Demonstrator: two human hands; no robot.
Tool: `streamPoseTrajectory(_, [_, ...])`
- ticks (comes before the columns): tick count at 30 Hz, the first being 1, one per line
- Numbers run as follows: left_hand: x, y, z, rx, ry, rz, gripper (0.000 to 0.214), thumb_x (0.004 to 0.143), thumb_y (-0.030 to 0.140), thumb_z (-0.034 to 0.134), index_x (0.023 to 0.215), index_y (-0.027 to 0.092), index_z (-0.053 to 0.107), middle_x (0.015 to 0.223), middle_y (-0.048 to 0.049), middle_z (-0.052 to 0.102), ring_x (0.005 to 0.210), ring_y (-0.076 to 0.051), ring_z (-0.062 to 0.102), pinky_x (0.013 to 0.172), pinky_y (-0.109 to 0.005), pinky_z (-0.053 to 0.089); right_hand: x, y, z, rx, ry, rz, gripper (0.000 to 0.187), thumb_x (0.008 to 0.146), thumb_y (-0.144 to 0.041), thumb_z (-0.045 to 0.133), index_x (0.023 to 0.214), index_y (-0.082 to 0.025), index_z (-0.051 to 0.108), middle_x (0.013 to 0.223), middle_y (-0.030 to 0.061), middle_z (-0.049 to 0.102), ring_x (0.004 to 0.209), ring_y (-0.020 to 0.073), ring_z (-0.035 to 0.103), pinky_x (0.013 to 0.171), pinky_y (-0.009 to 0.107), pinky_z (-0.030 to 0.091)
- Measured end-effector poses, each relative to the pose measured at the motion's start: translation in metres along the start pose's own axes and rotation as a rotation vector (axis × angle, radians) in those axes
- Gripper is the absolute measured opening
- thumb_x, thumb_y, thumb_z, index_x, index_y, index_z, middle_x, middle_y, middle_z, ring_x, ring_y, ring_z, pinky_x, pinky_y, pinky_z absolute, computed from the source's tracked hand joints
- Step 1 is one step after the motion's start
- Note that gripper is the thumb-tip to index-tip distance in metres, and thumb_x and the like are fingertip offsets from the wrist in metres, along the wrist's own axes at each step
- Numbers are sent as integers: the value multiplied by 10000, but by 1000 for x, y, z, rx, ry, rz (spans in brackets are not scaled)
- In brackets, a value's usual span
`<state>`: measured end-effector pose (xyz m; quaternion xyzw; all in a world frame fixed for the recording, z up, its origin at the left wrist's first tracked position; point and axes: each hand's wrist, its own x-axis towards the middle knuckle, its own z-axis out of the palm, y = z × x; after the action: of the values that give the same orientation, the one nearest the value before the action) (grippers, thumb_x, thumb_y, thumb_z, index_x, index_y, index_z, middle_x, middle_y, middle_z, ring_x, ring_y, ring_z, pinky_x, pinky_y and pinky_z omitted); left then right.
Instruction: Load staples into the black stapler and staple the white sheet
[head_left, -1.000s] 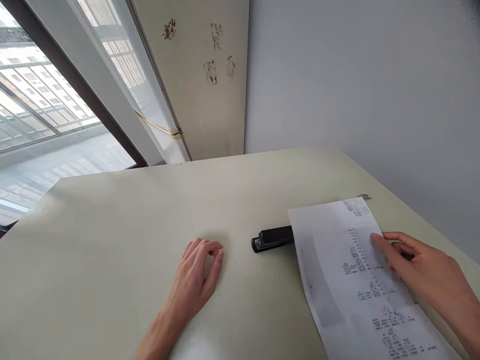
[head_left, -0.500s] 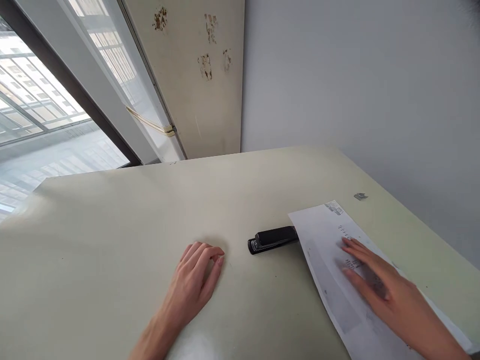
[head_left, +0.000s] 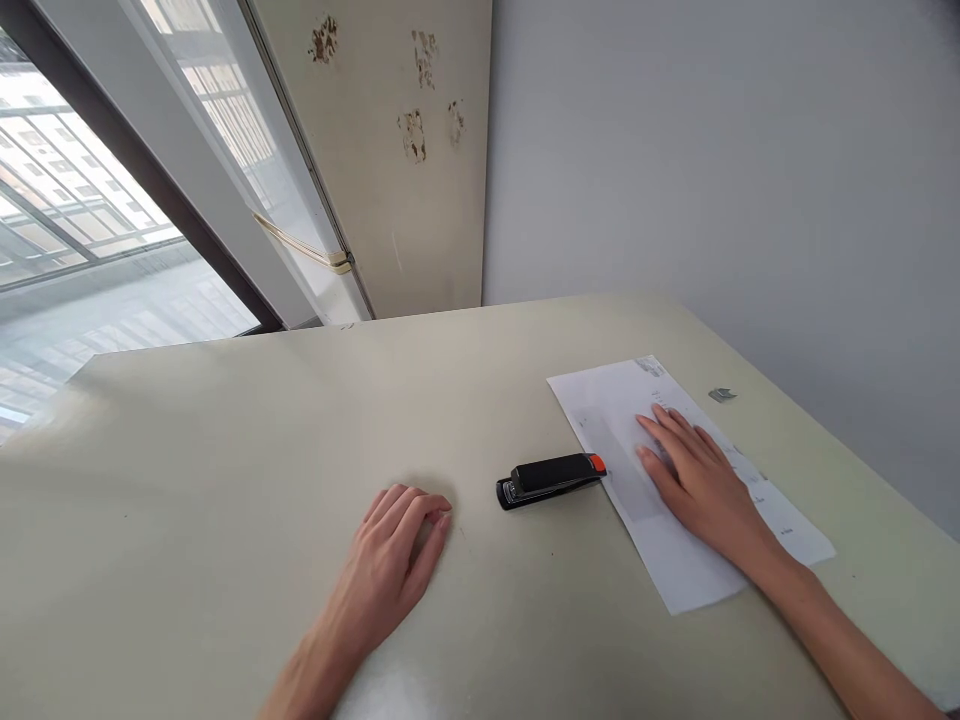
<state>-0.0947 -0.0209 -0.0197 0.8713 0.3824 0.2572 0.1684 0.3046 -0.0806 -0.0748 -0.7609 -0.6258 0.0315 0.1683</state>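
My left hand point(head_left: 390, 560) rests on the table with its fingers loosely curled together and the thumb tip close to the index fingertip. Nothing shows in it. To its right lies a black stapler point(head_left: 551, 476) with a red-orange end, which touches or slightly overlaps the left edge of a printed white sheet of paper point(head_left: 615, 400). On that sheet my right hand point(head_left: 697, 480) lies palm down, fingers spread, hiding part of the faint print. The paper sits flat on the table; whether it is one sheet or several I cannot tell.
Small grey pieces, perhaps staples point(head_left: 721, 394), lie near the right edge of the pale table point(head_left: 262, 480). A grey wall point(head_left: 712, 150) runs along the right. Behind the table stand a stained beige panel point(head_left: 420, 220) and a window point(head_left: 82, 190) at the left.
My right hand and the paper have moved away from me and to the left. The paper now lies flat, and the stapler's red-orange end has come into sight. My left hand is still.
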Motion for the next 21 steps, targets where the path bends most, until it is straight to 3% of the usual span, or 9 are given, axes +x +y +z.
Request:
streamPoseTrajectory(6, [-2, -3, 2, -2, 9, 20, 108, 1051, 227, 502, 1067, 246, 607, 894, -15, 678, 790, -179, 625, 789, -338, 504, 40, -3, 14, -28, 55, 21, 546, 1095, -484, 289, 1524, -223, 504, 1681, 101, 415, 1579, 287, 325, 1285, 558, 277])
streamPoseTrajectory(12, [-3, -4, 3, 5, -22, -1, 127, 1071, 253, 471, 1086, 243, 597, 918, -33, 681, 815, -195, 623, 814, -361, 500, 51, -4, 16, 9, 91, 34, 540, 1088, -480, 322, 1486, -187, 540, 1658, 134, 445, 1568, 322, 341, 1265, 578, 300])
streamPoseTrajectory(15, [-2, -3, 2, 2, -20, -3, 129, 1074, 259, 467, 1074, 243, 595, 916, -33, 679, 820, -197, 623, 817, -361, 499, 48, -13, 5, 113, 215, 53, 490, 1064, -496, 410, 1411, -206, 598, 1579, 137, 548, 1549, 340, 375, 1200, 565, 402])
streamPoseTrajectory(17, [-2, -3, 2, -3, -21, 0, 112, 1072, 245, 477, 1071, 240, 589, 918, -27, 673, 828, -190, 614, 823, -354, 493, 44, -24, -5, 229, 276, 43, 425, 1052, -490, 455, 1346, -240, 633, 1523, 111, 609, 1506, 337, 448, 1076, 493, 524])
streamPoseTrajectory(19, [-2, -3, 3, -5, -23, 2, 101, 1070, 229, 486, 1076, 240, 586, 918, -21, 665, 829, -183, 600, 827, -347, 485, 39, -37, -15, 381, 234, 59, 386, 1054, -486, 463, 1297, -257, 657, 1470, 100, 655, 1406, 328, 567, 895, 394, 601])
streamPoseTrajectory(21, [-3, -4, 3, -9, -20, -2, 101, 1068, 221, 489, 1076, 240, 587, 910, -18, 656, 820, -180, 588, 825, -344, 477, 34, -51, -22, 513, 112, 77, 361, 1056, -495, 468, 1230, -271, 692, 1392, 85, 709, 1301, 309, 650, 865, 359, 598])
